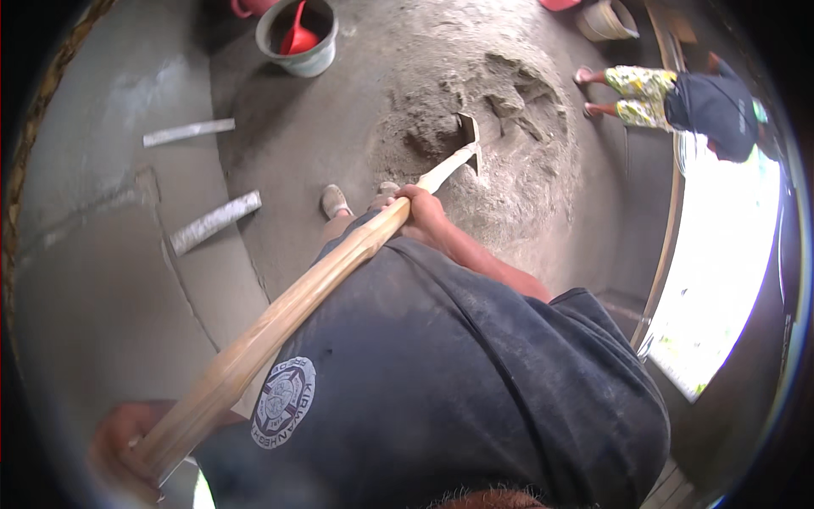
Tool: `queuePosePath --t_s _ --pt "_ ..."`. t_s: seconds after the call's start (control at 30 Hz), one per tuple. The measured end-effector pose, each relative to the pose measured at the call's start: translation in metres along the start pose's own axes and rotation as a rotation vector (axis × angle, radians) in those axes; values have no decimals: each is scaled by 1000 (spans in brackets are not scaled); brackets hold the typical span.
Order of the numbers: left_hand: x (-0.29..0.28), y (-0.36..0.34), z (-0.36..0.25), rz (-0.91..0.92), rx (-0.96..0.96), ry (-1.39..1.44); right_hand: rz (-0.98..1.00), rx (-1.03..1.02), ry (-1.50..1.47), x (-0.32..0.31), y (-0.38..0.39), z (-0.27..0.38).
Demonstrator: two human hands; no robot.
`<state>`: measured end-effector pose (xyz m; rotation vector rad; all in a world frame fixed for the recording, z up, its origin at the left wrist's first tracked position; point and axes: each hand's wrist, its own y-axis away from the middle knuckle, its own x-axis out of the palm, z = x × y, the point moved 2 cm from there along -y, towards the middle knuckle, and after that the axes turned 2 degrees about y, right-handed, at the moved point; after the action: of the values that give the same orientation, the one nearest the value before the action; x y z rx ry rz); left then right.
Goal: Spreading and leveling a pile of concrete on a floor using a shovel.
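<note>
A hoe with a long pale wooden handle (pixel 298 299) runs across my body from lower left to upper middle. My right hand (pixel 421 212) is wrapped round the handle partway toward the head. Low at the left edge, my left hand (pixel 127 445) grips the butt end, slightly blurred. The flat metal hoe blade (pixel 471 153) rests at a heap of grey, sandy mix (pixel 527 174) on the floor; its lower edge is hard to make out against the heap. My shoes (pixel 336 201) stand just left of the heap.
A grey bucket (pixel 318 61) with a red dipper (pixel 298 39) stands beyond my feet. Two pale strips (pixel 188 132) lie by the left wall. At right, a person in dark top and patterned shorts (pixel 640 93) stands near a bright opening (pixel 721 271). A tipped pale bucket (pixel 607 20) lies top right.
</note>
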<state>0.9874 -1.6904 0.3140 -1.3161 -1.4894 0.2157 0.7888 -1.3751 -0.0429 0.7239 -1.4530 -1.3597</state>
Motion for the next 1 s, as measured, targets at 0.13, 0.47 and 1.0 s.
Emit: queuePosePath --t_s 0.13,0.47,1.0 --pt "-56 -43 23 106 -177 285 89 -97 -227 25 -10 21" --pt "-160 -95 309 287 -831 219 -226 -209 -371 -82 -149 215" --pt "-178 -399 449 429 -691 568 -143 -111 -608 175 -135 344"
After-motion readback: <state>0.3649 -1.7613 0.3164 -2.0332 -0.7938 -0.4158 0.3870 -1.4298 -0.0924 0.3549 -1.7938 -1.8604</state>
